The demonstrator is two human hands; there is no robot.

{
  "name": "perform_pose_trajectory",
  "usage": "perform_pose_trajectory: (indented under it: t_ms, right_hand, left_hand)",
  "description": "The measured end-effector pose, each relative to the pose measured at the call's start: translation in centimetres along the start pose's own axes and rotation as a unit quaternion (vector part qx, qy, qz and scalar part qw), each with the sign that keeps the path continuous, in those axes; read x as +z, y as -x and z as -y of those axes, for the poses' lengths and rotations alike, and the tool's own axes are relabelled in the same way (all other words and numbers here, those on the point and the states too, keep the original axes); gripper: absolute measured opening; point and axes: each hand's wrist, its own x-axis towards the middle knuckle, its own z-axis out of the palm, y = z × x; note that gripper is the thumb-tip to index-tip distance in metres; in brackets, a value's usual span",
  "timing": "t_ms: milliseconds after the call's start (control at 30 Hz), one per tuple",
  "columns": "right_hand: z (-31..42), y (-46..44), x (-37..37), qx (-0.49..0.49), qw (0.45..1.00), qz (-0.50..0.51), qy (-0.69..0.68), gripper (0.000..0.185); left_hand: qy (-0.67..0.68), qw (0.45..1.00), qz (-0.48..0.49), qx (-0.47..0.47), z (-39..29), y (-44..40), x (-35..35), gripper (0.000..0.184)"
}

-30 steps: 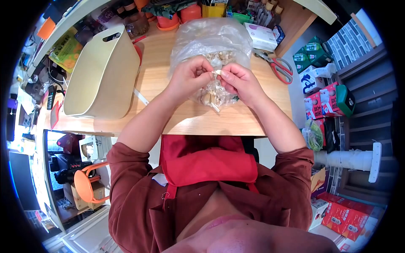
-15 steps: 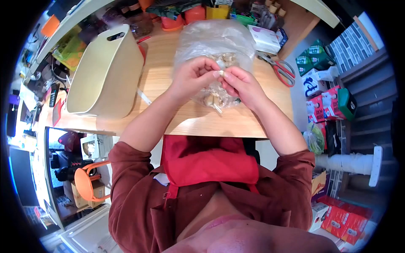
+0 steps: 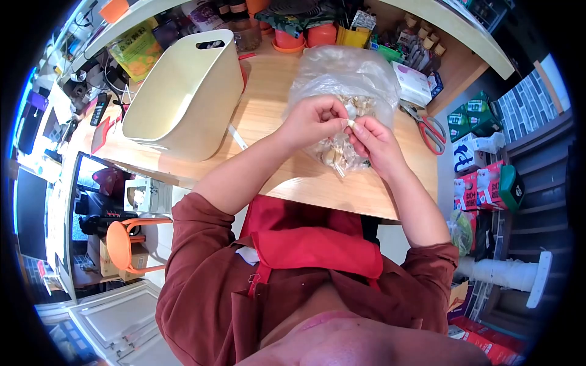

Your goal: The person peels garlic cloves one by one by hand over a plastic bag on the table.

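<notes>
An empty cream bin (image 3: 177,97) beside a white strip (image 3: 237,136), and red-handled scissors (image 3: 432,135) near a white box (image 3: 412,84).

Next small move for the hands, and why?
Probably a gentle outward pull with the right hand while the left hand steadies the small pale piece. Both hands pinch it at the fingertips, so one can brace while the other works. It sits above the clear plastic bag and pale bits, so anything loosened would likely land there.

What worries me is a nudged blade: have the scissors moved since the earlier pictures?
No, the scissors lie in the same spot beside the white box on the desk.
</notes>
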Motion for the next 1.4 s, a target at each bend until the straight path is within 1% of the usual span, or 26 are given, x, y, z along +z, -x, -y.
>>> perform_pose_trajectory:
  t_ms: [100,200,300,333,400,500,600,700,800,900,1000,1100,1300,1400]
  right_hand:
    - [0.0,0.0,-0.1,-0.002,1.000,0.011,-0.009,0.020]
    - [-0.2,0.0,0.0,-0.012,1.000,0.009,-0.011,0.021]
    - [-0.3,-0.1,-0.4,-0.004,0.999,0.029,-0.035,0.017]
    - [-0.5,-0.2,-0.3,-0.046,0.998,0.000,0.043,0.016]
    - [-0.8,-0.3,0.2,-0.128,0.970,-0.057,0.196,0.016]
    - [-1.4,-0.4,-0.1,-0.172,0.940,-0.088,0.280,0.020]
    - [-0.7,-0.3,0.1,-0.181,0.923,-0.094,0.327,0.019]
    - [-0.6,-0.2,0.1,-0.160,0.922,-0.085,0.343,0.017]
    - [-0.7,-0.2,0.1,-0.172,0.922,-0.087,0.336,0.016]
    - [-0.5,-0.2,0.2,-0.187,0.929,-0.087,0.308,0.015]
    - [-0.6,-0.1,0.2,-0.186,0.934,-0.095,0.289,0.014]
    - [-0.5,0.0,-0.1,-0.162,0.945,-0.100,0.265,0.013]
    - [-0.3,0.1,-0.1,-0.156,0.953,-0.108,0.237,0.013]
    - [0.0,0.0,-0.6,-0.088,0.988,-0.092,0.090,0.014]
  left_hand:
    - [0.007,1.000,0.003,0.004,0.2,-0.1,0.0,0.004]
    - [-0.013,1.000,-0.005,-0.006,0.0,0.0,0.2,0.002]
    - [0.020,1.000,-0.004,-0.012,0.3,-0.1,0.3,0.002]
    - [0.004,1.000,-0.005,-0.019,0.4,-0.2,0.1,0.003]
    - [-0.030,0.999,-0.008,-0.033,0.8,-0.3,-0.1,0.004]
    - [-0.117,0.993,-0.006,-0.003,1.0,-0.3,0.2,0.003]
    - [-0.121,0.993,0.013,-0.012,1.0,-0.2,0.2,0.002]
    - [-0.076,0.995,0.024,-0.060,1.0,-0.2,0.4,0.002]
    - [-0.063,0.994,0.027,-0.084,0.1,-0.1,0.7,0.002]
    - [-0.051,0.995,0.019,-0.085,0.0,-0.1,0.8,0.002]
    - [-0.019,0.997,0.026,-0.077,0.4,-0.1,0.6,0.003]
    - [-0.026,0.998,0.022,-0.054,0.6,-0.3,0.5,0.004]
    - [0.024,0.999,0.009,-0.031,0.2,-0.2,0.6,0.002]
    - [0.056,0.997,-0.057,-0.005,-0.3,-0.3,0.3,0.004]
